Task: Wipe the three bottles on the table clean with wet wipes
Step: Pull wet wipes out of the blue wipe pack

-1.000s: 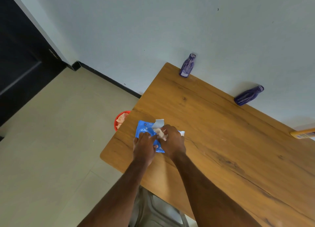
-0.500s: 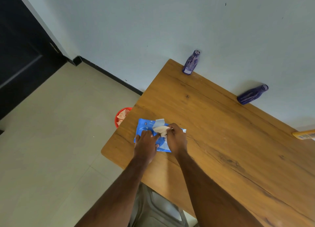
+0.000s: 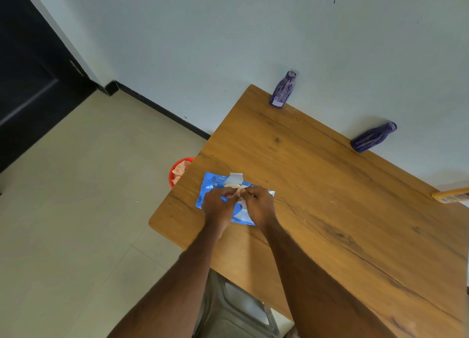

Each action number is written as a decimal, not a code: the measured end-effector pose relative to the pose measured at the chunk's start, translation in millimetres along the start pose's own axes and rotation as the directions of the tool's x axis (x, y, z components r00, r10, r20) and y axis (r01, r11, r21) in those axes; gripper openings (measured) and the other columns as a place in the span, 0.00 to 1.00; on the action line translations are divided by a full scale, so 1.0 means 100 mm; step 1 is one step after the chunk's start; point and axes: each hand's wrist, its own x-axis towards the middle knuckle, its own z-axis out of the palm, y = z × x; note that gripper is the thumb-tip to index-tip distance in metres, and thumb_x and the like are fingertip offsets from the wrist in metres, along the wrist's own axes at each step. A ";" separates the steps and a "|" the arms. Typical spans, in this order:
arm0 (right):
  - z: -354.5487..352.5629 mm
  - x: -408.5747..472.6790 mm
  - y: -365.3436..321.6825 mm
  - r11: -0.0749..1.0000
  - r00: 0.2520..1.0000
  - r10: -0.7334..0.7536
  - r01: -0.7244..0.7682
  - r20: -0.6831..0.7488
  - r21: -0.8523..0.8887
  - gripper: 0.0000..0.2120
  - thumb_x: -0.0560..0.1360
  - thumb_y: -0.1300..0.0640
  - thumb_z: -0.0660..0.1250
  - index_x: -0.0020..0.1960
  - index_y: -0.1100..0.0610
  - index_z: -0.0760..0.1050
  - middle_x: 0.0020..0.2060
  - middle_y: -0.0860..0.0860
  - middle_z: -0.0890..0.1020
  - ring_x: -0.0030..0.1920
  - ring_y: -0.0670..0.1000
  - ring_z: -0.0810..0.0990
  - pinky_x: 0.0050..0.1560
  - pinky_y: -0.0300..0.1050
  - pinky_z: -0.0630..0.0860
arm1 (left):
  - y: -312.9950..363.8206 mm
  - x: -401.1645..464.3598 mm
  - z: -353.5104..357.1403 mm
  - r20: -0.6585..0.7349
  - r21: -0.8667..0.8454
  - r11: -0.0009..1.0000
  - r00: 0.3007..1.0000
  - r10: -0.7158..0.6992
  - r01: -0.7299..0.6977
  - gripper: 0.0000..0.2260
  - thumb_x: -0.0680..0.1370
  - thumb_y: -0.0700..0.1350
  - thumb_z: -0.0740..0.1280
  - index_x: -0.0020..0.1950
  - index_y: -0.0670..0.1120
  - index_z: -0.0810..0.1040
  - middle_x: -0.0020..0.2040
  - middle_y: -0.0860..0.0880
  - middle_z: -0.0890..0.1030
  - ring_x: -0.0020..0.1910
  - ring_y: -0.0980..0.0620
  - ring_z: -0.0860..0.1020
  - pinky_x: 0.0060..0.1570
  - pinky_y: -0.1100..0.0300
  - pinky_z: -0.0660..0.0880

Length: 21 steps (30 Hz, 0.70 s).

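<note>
Both hands are on the blue pack of wipes [image 3: 223, 198], which lies flat near the front left corner of the tabletop [image 3: 330, 210]. The left hand [image 3: 219, 205] rests on the pack with curled fingers and seems to pinch at its opening. The right hand [image 3: 258, 204] pinches a pale wipe [image 3: 238, 189] that pokes out there, beside the lifted flap [image 3: 235, 178].

The bottles are far from the hands, along the back edge by the wall. One purple bottle [image 3: 283, 90] stands near the far left corner. A second purple bottle [image 3: 373, 137] stands further right. Only the end of a yellow bottle [image 3: 451, 195] shows at the right edge of the view, and it seems to lie on its side.

I think the wipe still has to come out. Then a hand must reach forward, away from the body. The first purple bottle is almost straight ahead of the hands. The others are off to the right, so the right hand is nearer to those

A red bin [image 3: 179, 171] with used wipes sits on the floor by the left edge
</note>
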 end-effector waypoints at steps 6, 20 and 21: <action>-0.02 0.05 0.04 0.997 0.999 -0.038 0.038 0.009 -0.063 0.11 0.78 0.61 0.66 0.44 0.58 0.87 0.40 0.51 0.87 0.41 0.49 0.82 0.42 0.43 0.74 | 0.00 0.04 0.03 -0.019 -0.011 0.999 0.999 -0.050 0.050 0.06 0.75 0.46 0.77 0.49 0.46 0.86 0.41 0.56 0.84 0.47 0.54 0.83 0.54 0.47 0.81; -0.08 0.06 0.02 0.995 0.988 -0.058 0.069 -0.143 0.072 0.12 0.79 0.62 0.63 0.37 0.63 0.74 0.34 0.59 0.78 0.35 0.49 0.72 0.36 0.43 0.68 | -0.05 0.05 -0.01 -0.088 0.361 0.932 0.995 0.038 -0.003 0.04 0.76 0.40 0.69 0.43 0.46 0.83 0.40 0.52 0.83 0.41 0.54 0.79 0.37 0.65 0.64; -0.07 0.06 0.03 0.996 0.987 -0.065 0.074 -0.150 0.053 0.12 0.78 0.61 0.63 0.37 0.64 0.73 0.33 0.58 0.77 0.34 0.49 0.71 0.36 0.43 0.67 | -0.04 0.05 0.00 -0.074 0.293 0.956 0.996 0.045 -0.021 0.04 0.77 0.40 0.70 0.43 0.45 0.82 0.40 0.51 0.83 0.41 0.54 0.78 0.37 0.65 0.67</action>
